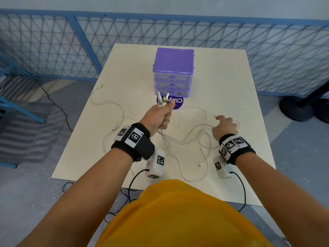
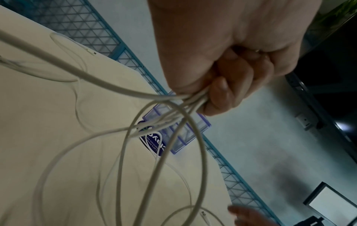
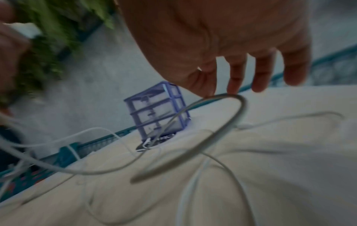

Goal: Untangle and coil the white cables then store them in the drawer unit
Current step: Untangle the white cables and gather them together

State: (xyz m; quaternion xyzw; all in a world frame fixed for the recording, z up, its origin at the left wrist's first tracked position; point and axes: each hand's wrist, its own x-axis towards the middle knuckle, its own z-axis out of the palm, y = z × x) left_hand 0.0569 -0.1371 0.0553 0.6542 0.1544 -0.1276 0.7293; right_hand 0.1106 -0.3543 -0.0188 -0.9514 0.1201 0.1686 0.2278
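Several white cables [image 1: 187, 139] lie tangled in loose loops across the white table [image 1: 231, 82]. My left hand [image 1: 163, 116] is raised above the table and grips a bunch of these cables in a fist, their plug ends [image 1: 162, 100] sticking up above it. In the left wrist view the strands [image 2: 135, 95] fan out from under the curled fingers [image 2: 228, 91]. My right hand [image 1: 224, 124] hovers low at the right, fingers [image 3: 234, 82] straight and spread just over a cable loop [image 3: 236, 107]. The purple drawer unit [image 1: 173, 72] stands at the back with all three clear drawers closed.
A round purple sticker [image 1: 179, 102] lies in front of the drawer unit. Loose connector ends lie at the far left [image 1: 101, 85] and near the front [image 1: 200, 165]. A blue mesh fence [image 1: 249, 47] runs behind the table. A black stand base [image 1: 299, 107] sits on the floor at right.
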